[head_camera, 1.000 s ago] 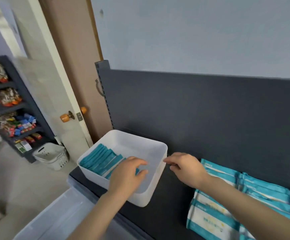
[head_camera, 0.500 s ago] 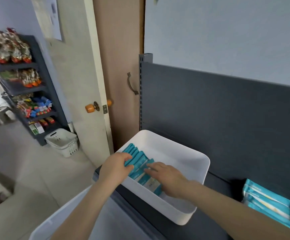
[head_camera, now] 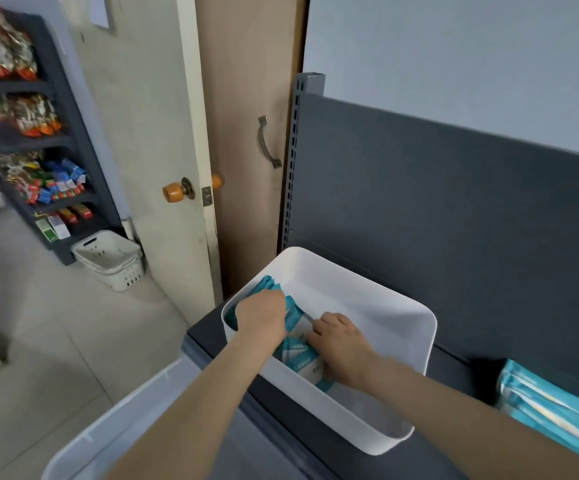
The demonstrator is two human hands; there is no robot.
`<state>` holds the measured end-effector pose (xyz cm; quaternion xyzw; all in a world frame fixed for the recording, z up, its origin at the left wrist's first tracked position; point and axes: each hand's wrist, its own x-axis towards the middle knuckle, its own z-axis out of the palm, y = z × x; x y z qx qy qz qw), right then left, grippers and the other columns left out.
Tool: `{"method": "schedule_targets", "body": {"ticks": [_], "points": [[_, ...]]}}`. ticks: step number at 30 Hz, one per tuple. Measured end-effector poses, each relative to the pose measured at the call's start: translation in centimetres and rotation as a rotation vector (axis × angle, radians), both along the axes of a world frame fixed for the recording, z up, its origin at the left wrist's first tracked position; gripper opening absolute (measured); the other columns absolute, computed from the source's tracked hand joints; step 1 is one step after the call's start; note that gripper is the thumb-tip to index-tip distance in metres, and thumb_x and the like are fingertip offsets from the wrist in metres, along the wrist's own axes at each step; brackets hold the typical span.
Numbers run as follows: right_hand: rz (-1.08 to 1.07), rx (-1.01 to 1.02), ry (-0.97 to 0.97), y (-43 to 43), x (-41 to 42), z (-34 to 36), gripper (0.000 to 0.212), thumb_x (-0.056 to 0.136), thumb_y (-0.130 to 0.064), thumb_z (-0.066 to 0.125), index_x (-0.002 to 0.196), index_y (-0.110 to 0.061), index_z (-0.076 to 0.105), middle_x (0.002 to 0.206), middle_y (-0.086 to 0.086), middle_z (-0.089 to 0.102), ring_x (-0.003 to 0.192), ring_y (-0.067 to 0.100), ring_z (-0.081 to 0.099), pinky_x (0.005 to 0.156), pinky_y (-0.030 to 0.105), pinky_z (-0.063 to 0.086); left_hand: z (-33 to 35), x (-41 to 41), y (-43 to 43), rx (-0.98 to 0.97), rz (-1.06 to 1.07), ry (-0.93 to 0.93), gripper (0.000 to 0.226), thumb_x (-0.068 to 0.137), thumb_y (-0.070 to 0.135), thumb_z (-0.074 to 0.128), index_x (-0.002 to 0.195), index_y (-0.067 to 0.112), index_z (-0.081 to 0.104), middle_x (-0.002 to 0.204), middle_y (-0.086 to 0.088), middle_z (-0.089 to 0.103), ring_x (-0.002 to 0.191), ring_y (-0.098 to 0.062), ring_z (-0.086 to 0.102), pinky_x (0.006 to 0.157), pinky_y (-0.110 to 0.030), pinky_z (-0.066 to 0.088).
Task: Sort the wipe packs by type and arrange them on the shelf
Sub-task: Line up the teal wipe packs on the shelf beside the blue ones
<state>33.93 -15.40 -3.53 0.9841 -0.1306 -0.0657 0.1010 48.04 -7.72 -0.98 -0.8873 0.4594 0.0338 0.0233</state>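
Note:
A white bin [head_camera: 416, 327] stands on the dark shelf [head_camera: 454, 368] and holds a row of teal-and-white wipe packs [head_camera: 296, 355] at its left end. Both hands are inside the bin. My left hand [head_camera: 262, 315] has its fingers curled over the upright packs at the far left. My right hand [head_camera: 341, 344] grips the packs from the right side, knuckles up. Its fingertips are hidden among the packs. More teal wipe packs [head_camera: 554, 410] lie stacked on the shelf at the right edge.
A clear plastic tub [head_camera: 108, 424] sits below the shelf's front edge. A door with an orange knob [head_camera: 173, 192] stands left of the shelf upright. A white basket [head_camera: 111, 259] and a stocked rack [head_camera: 35, 133] are on the far left floor.
The view has swung left. My right hand came from the bin's rim down into the bin onto the packs. My left hand slid left along the row and curled over it.

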Motion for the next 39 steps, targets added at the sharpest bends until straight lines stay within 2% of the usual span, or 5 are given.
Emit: {"method": "schedule_targets", "body": {"ticks": [5, 10, 21, 28, 39], "points": [[0.055, 0.012, -0.068, 0.0, -0.6, 0.5, 0.039, 0.035, -0.025, 0.079, 0.071, -0.023, 0.064, 0.070, -0.004, 0.063, 0.074, 0.021, 0.061, 0.075, 0.024, 0.052, -0.7, -0.1, -1.0, 0.076, 0.044, -0.046, 0.025, 0.087, 0.024, 0.066, 0.111, 0.018, 0.059, 0.103, 0.000, 0.066, 0.092, -0.018, 0.064, 0.059, -0.027, 0.040], [-0.046, 0.062, 0.075, 0.0, -2.6, 2.0, 0.033, 0.080, -0.020, 0.063, 0.112, -0.019, 0.053, 0.104, 0.006, 0.062, 0.099, 0.029, 0.051, 0.085, 0.034, 0.036, -0.4, -0.4, -1.0, 0.160, 0.040, -0.045, 0.037, 0.079, 0.038, 0.073, 0.106, 0.019, 0.057, 0.102, 0.002, 0.063, 0.094, -0.017, 0.062, 0.062, -0.026, 0.041], [-0.613, 0.389, -0.591, -0.6, -11.4, 8.6, 0.038, 0.071, -0.046, 0.071, 0.088, -0.028, 0.043, 0.083, -0.009, 0.054, 0.077, 0.016, 0.049, 0.059, 0.030, 0.034, 0.1, -4.0, 0.1, 0.160, 0.031, 0.074, 0.059, 0.063, 0.065, 0.074, 0.098, 0.026, 0.048, 0.095, 0.006, 0.057, 0.087, -0.014, 0.056, 0.070, -0.028, 0.043], [-0.846, 0.510, -0.664, 0.4, -19.3, 8.8, 0.039, 0.075, -0.047, 0.071, 0.091, -0.025, 0.042, 0.077, -0.014, 0.054, 0.073, 0.016, 0.052, 0.057, 0.032, 0.036, 0.3, -8.3, -0.6, 0.185, -0.049, 0.195, 0.054, 0.074, 0.056, 0.072, 0.111, 0.023, 0.048, 0.100, 0.005, 0.056, 0.088, -0.014, 0.054, 0.071, -0.028, 0.043], [-0.865, 0.610, -0.497, 2.3, -30.2, 5.0, 0.025, 0.085, -0.048, 0.060, 0.090, -0.028, 0.045, 0.073, -0.011, 0.054, 0.065, 0.007, 0.053, 0.057, 0.029, 0.041, 3.4, -12.8, -1.2, -0.370, -0.003, 0.518, 0.033, 0.085, 0.038, 0.067, 0.109, 0.023, 0.049, 0.102, 0.009, 0.059, 0.090, -0.015, 0.063, 0.072, -0.036, 0.055]]}}
